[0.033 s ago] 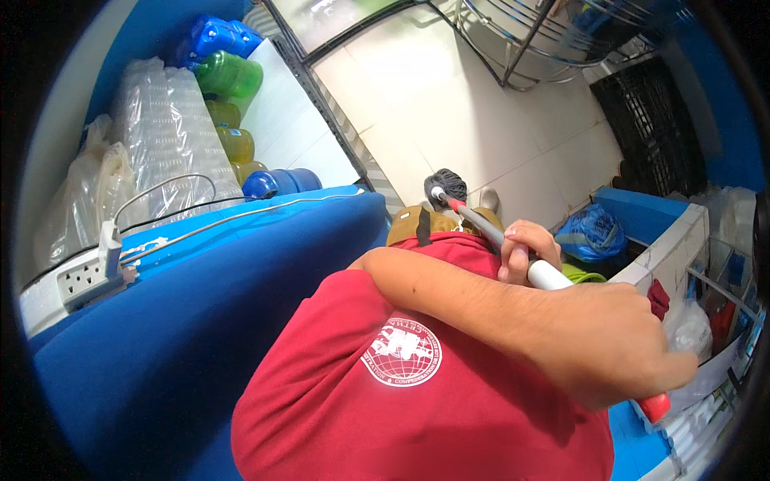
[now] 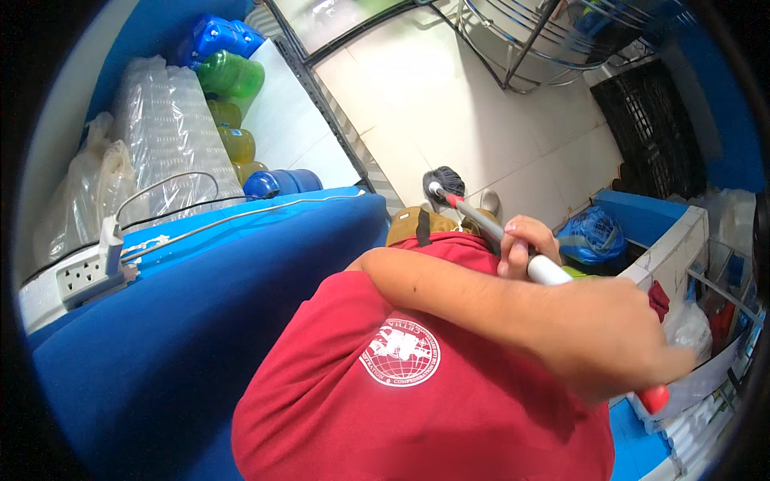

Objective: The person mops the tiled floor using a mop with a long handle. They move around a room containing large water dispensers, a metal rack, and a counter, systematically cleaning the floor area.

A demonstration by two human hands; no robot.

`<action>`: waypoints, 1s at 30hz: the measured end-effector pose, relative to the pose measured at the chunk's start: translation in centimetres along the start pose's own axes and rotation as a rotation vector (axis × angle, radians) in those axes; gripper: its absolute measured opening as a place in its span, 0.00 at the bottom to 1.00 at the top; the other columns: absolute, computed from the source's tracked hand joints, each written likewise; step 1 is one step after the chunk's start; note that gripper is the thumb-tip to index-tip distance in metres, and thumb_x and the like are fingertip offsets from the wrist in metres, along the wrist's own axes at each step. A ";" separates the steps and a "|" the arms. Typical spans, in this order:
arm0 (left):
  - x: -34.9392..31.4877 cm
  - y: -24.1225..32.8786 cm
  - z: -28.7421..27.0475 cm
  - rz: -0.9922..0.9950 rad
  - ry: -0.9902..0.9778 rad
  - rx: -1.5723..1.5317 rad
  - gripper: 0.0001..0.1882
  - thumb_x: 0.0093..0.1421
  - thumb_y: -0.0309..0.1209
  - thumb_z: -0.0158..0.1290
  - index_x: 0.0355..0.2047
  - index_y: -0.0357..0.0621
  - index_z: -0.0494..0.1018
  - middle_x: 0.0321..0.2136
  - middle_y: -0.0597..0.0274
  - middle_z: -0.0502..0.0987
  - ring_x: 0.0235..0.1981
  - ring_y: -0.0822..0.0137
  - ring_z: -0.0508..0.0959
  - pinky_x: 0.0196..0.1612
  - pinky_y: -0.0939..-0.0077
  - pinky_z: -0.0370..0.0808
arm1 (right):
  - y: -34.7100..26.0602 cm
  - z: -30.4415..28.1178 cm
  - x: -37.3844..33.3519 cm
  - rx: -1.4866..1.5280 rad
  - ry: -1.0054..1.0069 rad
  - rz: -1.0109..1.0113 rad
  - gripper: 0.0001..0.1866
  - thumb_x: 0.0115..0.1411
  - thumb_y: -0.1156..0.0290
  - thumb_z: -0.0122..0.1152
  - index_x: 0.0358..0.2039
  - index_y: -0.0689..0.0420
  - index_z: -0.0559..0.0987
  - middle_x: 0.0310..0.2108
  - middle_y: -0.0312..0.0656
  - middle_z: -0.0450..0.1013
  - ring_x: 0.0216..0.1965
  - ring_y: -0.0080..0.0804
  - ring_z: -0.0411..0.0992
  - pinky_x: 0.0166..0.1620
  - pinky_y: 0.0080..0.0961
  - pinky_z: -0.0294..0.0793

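Note:
A mop with a grey shaft (image 2: 484,224) slants across my front. Its dark stranded head (image 2: 443,183) rests on the floor by my shoes. My left arm crosses my red shirt, and my left hand (image 2: 613,341), slightly blurred, is closed round the upper end of the handle. A red end cap (image 2: 654,398) sticks out below that hand. Lower on the shaft, my right hand (image 2: 528,244) has its fingers wrapped round it, just above a white sleeve (image 2: 549,271). My right forearm is mostly hidden.
At left a blue-covered surface (image 2: 200,321) carries a power strip (image 2: 84,276) and cables. Beyond stand stacked clear plastic containers (image 2: 172,128) and coloured jugs (image 2: 231,74). A metal rack (image 2: 521,56), black crate (image 2: 651,120) and bagged blue bundle (image 2: 592,234) line the right side.
The mop's red end cap and my left hand have shifted very slightly upward in the picture. My right hand keeps its hold with barely any movement.

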State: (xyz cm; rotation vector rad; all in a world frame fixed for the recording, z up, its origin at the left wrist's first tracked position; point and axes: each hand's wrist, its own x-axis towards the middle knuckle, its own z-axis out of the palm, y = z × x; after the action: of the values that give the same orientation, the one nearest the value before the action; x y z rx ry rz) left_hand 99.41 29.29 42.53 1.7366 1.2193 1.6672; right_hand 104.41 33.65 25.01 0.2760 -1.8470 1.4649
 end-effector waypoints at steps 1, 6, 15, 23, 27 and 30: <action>-0.4 -0.4 -0.4 -0.044 -0.051 0.056 0.13 0.45 0.32 0.58 0.28 0.45 0.67 0.13 0.54 0.72 0.17 0.49 0.76 0.19 0.58 0.70 | 0.7 0.7 0.1 0.012 0.030 -0.001 0.07 0.59 0.81 0.44 0.37 0.64 0.70 0.11 0.34 0.60 0.12 0.18 0.55 0.18 0.20 0.56; -3.3 -2.9 -1.5 -0.040 -0.020 0.211 0.13 0.46 0.36 0.60 0.28 0.51 0.66 0.14 0.61 0.71 0.16 0.53 0.74 0.19 0.59 0.69 | 6.0 3.9 -0.2 0.108 0.041 -0.075 0.07 0.59 0.82 0.44 0.37 0.63 0.70 0.12 0.36 0.62 0.12 0.19 0.57 0.16 0.19 0.56; -12.9 -11.1 -3.5 0.019 0.355 0.642 0.14 0.49 0.30 0.59 0.15 0.48 0.64 0.13 0.66 0.68 0.12 0.62 0.70 0.16 0.69 0.66 | 18.8 9.7 -3.2 0.043 -0.218 0.144 0.07 0.53 0.78 0.53 0.34 0.59 0.74 0.20 0.35 0.66 0.20 0.23 0.63 0.24 0.23 0.59; -21.6 -17.5 -3.3 -0.189 0.407 0.879 0.10 0.46 0.28 0.59 0.16 0.45 0.68 0.15 0.56 0.70 0.19 0.55 0.74 0.22 0.63 0.71 | 23.8 11.3 -4.7 0.123 -0.640 0.549 0.11 0.54 0.69 0.57 0.39 0.51 0.78 0.35 0.41 0.75 0.37 0.36 0.73 0.43 0.33 0.69; -20.1 -15.0 -3.3 -0.234 0.486 0.838 0.15 0.42 0.21 0.59 0.12 0.45 0.62 0.11 0.60 0.65 0.14 0.58 0.69 0.19 0.68 0.65 | 21.7 11.1 -1.7 -0.298 -0.812 0.186 0.10 0.54 0.62 0.61 0.37 0.47 0.81 0.41 0.35 0.78 0.40 0.35 0.76 0.48 0.35 0.70; -15.6 -12.9 -2.9 -0.170 0.432 0.776 0.15 0.43 0.21 0.60 0.12 0.45 0.63 0.11 0.61 0.65 0.12 0.61 0.68 0.17 0.70 0.63 | 18.8 7.6 1.0 -0.425 -0.778 -0.044 0.07 0.49 0.63 0.60 0.31 0.42 0.80 0.36 0.28 0.78 0.36 0.30 0.75 0.47 0.32 0.69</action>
State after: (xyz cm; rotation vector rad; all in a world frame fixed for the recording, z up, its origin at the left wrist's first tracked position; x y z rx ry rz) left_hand 94.76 22.47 23.87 1.6069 2.3857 1.6222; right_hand 89.58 33.12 11.23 0.7412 -2.6820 0.9459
